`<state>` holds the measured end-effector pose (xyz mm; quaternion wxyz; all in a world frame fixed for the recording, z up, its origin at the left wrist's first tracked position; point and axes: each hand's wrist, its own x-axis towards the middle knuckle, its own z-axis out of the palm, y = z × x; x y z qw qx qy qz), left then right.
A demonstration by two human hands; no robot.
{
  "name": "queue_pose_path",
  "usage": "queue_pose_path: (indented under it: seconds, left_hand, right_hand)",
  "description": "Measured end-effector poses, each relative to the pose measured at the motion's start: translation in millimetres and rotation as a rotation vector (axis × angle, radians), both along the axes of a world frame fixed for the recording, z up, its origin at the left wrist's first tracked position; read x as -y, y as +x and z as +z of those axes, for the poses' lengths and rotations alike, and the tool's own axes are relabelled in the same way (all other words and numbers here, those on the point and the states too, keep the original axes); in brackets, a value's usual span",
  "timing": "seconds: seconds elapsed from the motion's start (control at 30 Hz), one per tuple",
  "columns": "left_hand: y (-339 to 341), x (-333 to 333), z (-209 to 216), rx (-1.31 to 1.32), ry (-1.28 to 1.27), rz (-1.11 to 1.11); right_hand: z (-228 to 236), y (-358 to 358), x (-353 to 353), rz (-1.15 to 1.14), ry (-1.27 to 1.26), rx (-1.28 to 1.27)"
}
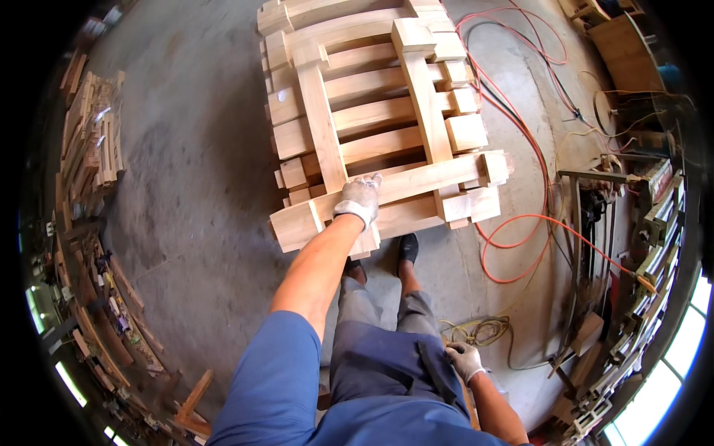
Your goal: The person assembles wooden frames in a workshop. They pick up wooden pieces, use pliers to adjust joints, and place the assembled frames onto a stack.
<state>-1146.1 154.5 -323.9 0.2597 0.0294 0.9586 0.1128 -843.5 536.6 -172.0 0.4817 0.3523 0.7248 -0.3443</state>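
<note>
L hand (358, 199) laid on near board (431, 178) of wooden stack (375, 117); R hand (465, 361) down by trousers (394, 360).
Near board is set L to R across near end of wooden stack, on floor (193, 178) just beyond shoes (408, 247), prob. so left rail (324, 123) & right rail (429, 111) are both spanned. Board's L part is covered by gloved L hand, perhaps for steadying; fingers are laid over the wood, but whether it's clamped can't be told. L arm is stretched far, nearly straight, w/ fingers pointed away. R arm is held back, gloved fingers partly curled; whether anything's gripped can't be told. Red hose (506, 282) is looped R of wooden stack.
</note>
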Motion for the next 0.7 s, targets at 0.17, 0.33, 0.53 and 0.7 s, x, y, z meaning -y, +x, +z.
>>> queue_pose_path:
  seconds: [0.17, 0.33, 0.53, 0.7]
  left_hand:
    - [0, -6, 17, 0.077, -0.015, -0.043]
    - [7, -3, 12, 0.024, -0.005, -0.036]
    - [7, -7, 20, 0.071, -0.034, -0.04]
    - [9, -6, 5, 0.029, -0.031, -0.036]
  right_hand:
    - [-13, 14, -8, -0.017, -0.01, -0.038]
    - [-21, 18, -13, -0.043, -0.024, -0.05]
    - [-27, 23, -15, -0.087, -0.025, -0.035]
    - [-30, 26, -18, -0.111, -0.037, -0.032]
